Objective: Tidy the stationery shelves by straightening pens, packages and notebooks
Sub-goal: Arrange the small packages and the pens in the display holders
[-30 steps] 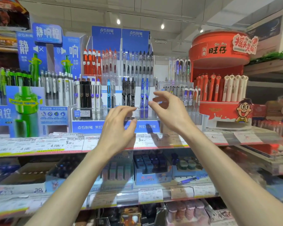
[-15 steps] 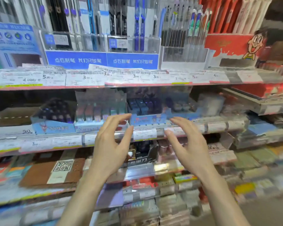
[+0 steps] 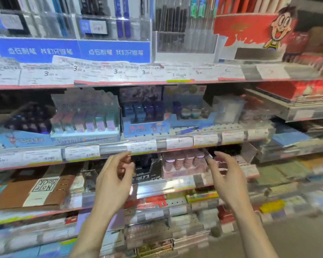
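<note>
Both my hands are raised in front of the third shelf down, and neither holds anything. My left hand (image 3: 114, 180) has loosely curled fingers just left of a black display box (image 3: 147, 171). The fingers of my right hand (image 3: 227, 175) reach toward the right end of a pink display box (image 3: 183, 165) of small round items. Blur hides whether they touch it. A brown notebook (image 3: 35, 190) labelled Note Book lies flat on the same shelf to the left.
Blue pen displays (image 3: 71, 50) and a red cartoon pen stand (image 3: 246, 28) sit on the top shelf. Below them stand a pastel box (image 3: 86, 120) and a blue box (image 3: 144, 117). Price-tag rails (image 3: 142, 146) edge each shelf. Blurred packages fill the lower shelves.
The view has tilted down from the pen displays. Both hands have dropped from the top shelf to the third shelf, closing in on the black and pink boxes.
</note>
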{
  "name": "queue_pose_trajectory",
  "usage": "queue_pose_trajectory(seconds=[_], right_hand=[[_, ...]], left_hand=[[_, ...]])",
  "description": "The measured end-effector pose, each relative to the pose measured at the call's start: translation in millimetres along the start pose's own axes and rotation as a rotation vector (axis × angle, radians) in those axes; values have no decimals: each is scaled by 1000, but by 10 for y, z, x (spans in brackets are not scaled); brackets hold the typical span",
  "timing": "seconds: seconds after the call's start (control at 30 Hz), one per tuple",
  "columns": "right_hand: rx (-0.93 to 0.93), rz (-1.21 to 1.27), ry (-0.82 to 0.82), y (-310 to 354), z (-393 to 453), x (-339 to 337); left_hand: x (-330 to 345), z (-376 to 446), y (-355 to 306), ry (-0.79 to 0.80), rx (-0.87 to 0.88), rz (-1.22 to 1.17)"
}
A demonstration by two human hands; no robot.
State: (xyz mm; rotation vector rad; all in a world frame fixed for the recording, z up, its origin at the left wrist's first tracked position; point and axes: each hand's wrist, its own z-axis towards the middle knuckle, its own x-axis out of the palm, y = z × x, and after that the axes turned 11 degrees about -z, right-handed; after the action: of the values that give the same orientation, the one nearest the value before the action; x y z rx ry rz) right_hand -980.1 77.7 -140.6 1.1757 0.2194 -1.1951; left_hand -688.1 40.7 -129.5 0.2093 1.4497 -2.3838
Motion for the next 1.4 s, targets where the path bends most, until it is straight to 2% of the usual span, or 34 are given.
queue_pose_trajectory(seconds=[0.23, 0.37, 0.47, 0.53, 0.67, 0.77, 1.17, 1.4], right_hand=[[-119, -52, -22, -85, 705, -269], [-267, -93, 46, 20, 1065, -308], [-421, -174, 136, 127, 1336, -287], [-484, -244, 207, 232, 1506, -284], [-475, -381, 402, 391, 1780, -309], [-505, -440, 470, 429, 1886, -298], [-673, -617, 577, 541, 1977, -343], [-700, -610, 505, 495, 1898, -439]], left_hand=[[361, 296, -286, 23, 147, 157], [503, 482, -376, 87, 260, 315], [571, 596, -383, 133, 281, 379], [593, 647, -370, 151, 267, 387], [612, 708, -332, 149, 249, 384], [615, 725, -320, 138, 243, 356], [568, 717, -329, 136, 273, 295], [566, 724, -430, 169, 255, 292]])
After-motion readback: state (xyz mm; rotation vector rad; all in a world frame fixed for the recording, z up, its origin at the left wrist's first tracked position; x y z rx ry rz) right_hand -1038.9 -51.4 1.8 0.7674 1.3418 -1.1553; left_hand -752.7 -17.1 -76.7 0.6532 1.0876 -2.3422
